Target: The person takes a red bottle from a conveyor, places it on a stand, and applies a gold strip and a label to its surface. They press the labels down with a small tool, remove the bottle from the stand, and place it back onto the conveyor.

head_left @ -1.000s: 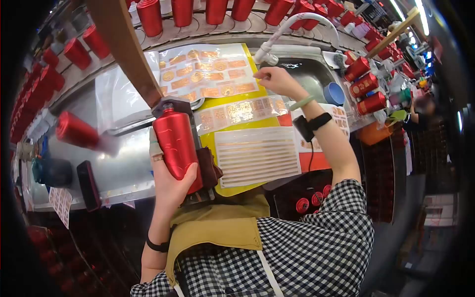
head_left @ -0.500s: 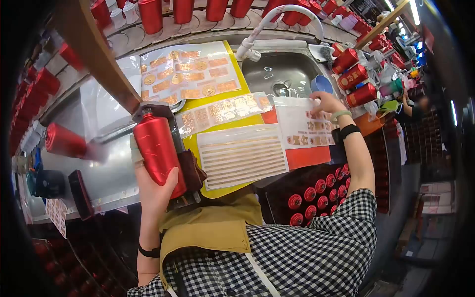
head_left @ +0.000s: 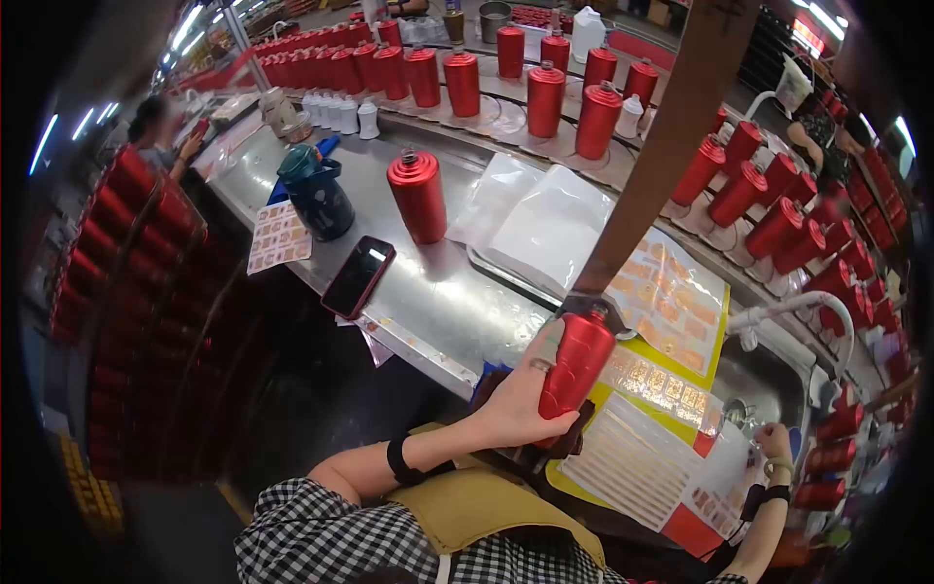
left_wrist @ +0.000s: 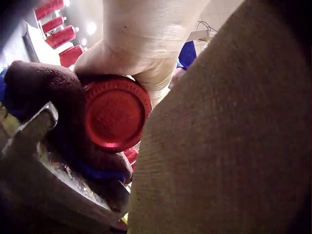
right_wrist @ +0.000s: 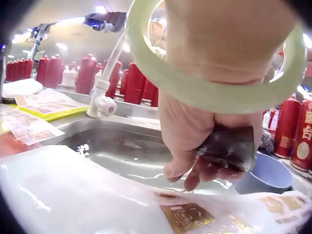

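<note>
My left hand (head_left: 516,404) grips a red bottle (head_left: 587,358), which lies tilted with its neck toward a holder at the foot of a wooden post. Its round embossed base (left_wrist: 117,117) shows in the left wrist view, beside a brown cloth (left_wrist: 46,87). At the sink's front edge, my right hand (head_left: 775,443) is above a white decal sheet (head_left: 722,467). The right wrist view shows its fingers curled about a dark, smooth, block-like piece (right_wrist: 229,148); the thumb and fingertips hang close over the sheet's back edge.
Gold-striped (head_left: 623,462) and gold-patterned sheets (head_left: 671,302) lie on a yellow board. Behind the right hand is a sink (head_left: 764,375) with a white faucet (head_left: 827,302) and a blue bowl (right_wrist: 265,173). Another red bottle (head_left: 418,200), a phone (head_left: 360,277) and a dark bucket (head_left: 321,200) stand left.
The head view has swung left. My right hand has moved from above the yellow board to the decal sheet by the sink. The left hand keeps its hold on the red bottle.
</note>
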Motion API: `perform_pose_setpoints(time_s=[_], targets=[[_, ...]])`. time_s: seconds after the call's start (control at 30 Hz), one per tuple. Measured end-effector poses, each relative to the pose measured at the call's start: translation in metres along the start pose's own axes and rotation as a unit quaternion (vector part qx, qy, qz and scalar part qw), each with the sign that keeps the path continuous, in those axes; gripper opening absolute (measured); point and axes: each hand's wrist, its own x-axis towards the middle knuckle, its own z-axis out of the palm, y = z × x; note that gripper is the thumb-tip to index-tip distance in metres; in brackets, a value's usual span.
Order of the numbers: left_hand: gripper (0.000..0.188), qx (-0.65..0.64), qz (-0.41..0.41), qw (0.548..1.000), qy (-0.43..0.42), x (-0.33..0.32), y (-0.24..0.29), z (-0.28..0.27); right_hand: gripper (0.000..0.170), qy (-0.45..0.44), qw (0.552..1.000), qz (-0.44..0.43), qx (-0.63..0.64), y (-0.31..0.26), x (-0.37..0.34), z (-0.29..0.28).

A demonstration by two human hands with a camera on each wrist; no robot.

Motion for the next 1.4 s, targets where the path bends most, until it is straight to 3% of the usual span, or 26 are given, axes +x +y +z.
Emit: perform_pose_setpoints(time_s=[0.07, 0.17, 0.23, 0.27, 0.33, 0.43, 0.5, 0.57, 0.63, 0.67, 0.73, 0.83, 0.87, 0.9, 0.97, 1.0, 1.07, 1.1, 1.13, 1.17, 1.2, 1.23, 1.27, 1.3, 1.37, 1.4], targets=[[0.112, -0.018, -0.022, 1.000, -0.011, 0.000, 0.000, 0.000, 0.022, 0.001, 1.000, 0.015, 0.011, -0.023, -0.004, -0.012], [0.108, 0.041, 0.011, 0.999, 0.018, 0.000, -0.001, 0.000, 0.023, -0.055, 0.998, -0.001, -0.008, -0.025, -0.013, -0.027], [0.084, 0.007, -0.022, 1.000, 0.004, -0.001, 0.001, -0.001, 0.024, -0.090, 0.996, -0.011, -0.019, -0.025, -0.019, -0.034], [0.084, 0.007, -0.023, 1.000, 0.005, -0.001, 0.000, -0.001, 0.024, -0.106, 0.994, -0.016, -0.025, -0.025, -0.022, -0.037], [0.058, 0.058, 0.002, 0.998, -0.006, -0.001, -0.002, -0.001, 0.025, -0.139, 0.989, -0.026, -0.035, -0.025, -0.026, -0.040], [0.047, 0.057, -0.031, 0.997, -0.043, -0.001, -0.003, -0.003, 0.033, -0.207, 0.978, -0.028, 0.024, -0.006, -0.014, -0.036], [0.048, 0.052, -0.037, 0.997, -0.032, -0.002, -0.001, -0.002, 0.031, -0.170, 0.980, 0.060, 0.080, -0.011, -0.020, -0.033], [0.049, 0.049, -0.040, 0.998, -0.020, -0.002, -0.001, -0.001, 0.025, -0.141, 0.986, 0.059, 0.068, 0.003, -0.011, -0.020], [0.054, 0.062, 0.004, 0.998, -0.007, -0.001, -0.002, 0.000, 0.022, -0.062, 0.995, -0.044, 0.067, 0.012, 0.005, -0.008], [0.054, 0.062, 0.004, 0.998, -0.004, -0.001, -0.001, 0.001, 0.022, -0.062, 0.995, -0.046, 0.066, 0.012, 0.010, -0.005], [0.062, 0.014, -0.030, 0.999, 0.014, -0.001, 0.000, 0.002, 0.019, 0.138, 0.982, -0.106, 0.077, -0.041, 0.007, -0.005], [0.068, 0.039, -0.012, 0.999, 0.018, -0.002, -0.002, 0.003, 0.012, 0.105, 0.978, -0.068, 0.165, -0.076, 0.024, 0.017], [0.068, 0.039, -0.013, 0.999, 0.018, -0.002, -0.001, 0.004, 0.013, 0.042, 0.990, -0.064, 0.121, -0.071, 0.033, 0.026], [0.066, 0.061, 0.006, 0.998, 0.024, -0.002, -0.001, 0.005, 0.013, 0.041, 0.990, -0.064, 0.122, -0.062, 0.039, 0.035], [0.064, 0.085, 0.021, 0.996, 0.029, -0.003, 0.000, 0.002, 0.016, 0.049, 0.996, -0.077, -0.015, -0.047, 0.046, 0.052], [0.062, 0.057, -0.005, 0.998, 0.018, -0.003, 0.001, 0.002, 0.018, 0.034, 0.999, -0.030, -0.012, -0.073, 0.037, 0.037], [0.052, -0.006, -0.007, 1.000, 0.029, -0.002, 0.000, 0.001, 0.015, 0.211, 0.955, -0.207, -0.027, -0.037, 0.066, 0.050], [0.072, 0.067, 0.058, 0.996, 0.005, 0.005, -0.001, -0.005, 0.013, 0.173, 0.966, -0.193, 0.019, -0.052, 0.068, 0.037], [0.085, 0.004, 0.014, 1.000, 0.006, 0.006, -0.001, -0.005, 0.011, 0.188, 0.961, -0.202, 0.011, -0.073, 0.058, 0.027], [0.099, -0.058, -0.034, 0.998, 0.002, 0.005, -0.003, -0.004, 0.009, 0.205, 0.921, -0.329, 0.044, -0.141, 0.026, -0.004], [0.108, -0.062, -0.082, 0.994, -0.037, 0.004, -0.006, -0.005, 0.008, 0.195, 0.945, -0.252, 0.076, -0.191, -0.001, -0.017], [0.116, -0.064, -0.128, 0.986, -0.081, 0.004, -0.009, -0.006, 0.010, 0.207, 0.948, -0.239, 0.046, -0.229, -0.025, -0.029], [0.113, -0.027, -0.016, 0.999, -0.028, 0.008, -0.004, -0.007, 0.013, 0.192, 0.944, -0.242, 0.118, -0.259, -0.045, -0.033], [0.111, 0.027, 0.031, 0.999, -0.016, 0.008, -0.009, -0.009, 0.014, 0.167, 0.951, -0.234, 0.115, -0.300, -0.070, -0.045], [0.107, -0.104, -0.012, 0.994, -0.014, 0.002, -0.008, -0.010, 0.014, 0.181, 0.935, -0.272, 0.136, -0.344, -0.108, -0.044], [0.105, -0.109, -0.022, 0.994, -0.020, 0.004, 0.002, -0.014, 0.015, 0.187, 0.934, -0.272, 0.134, -0.364, -0.129, -0.047]])
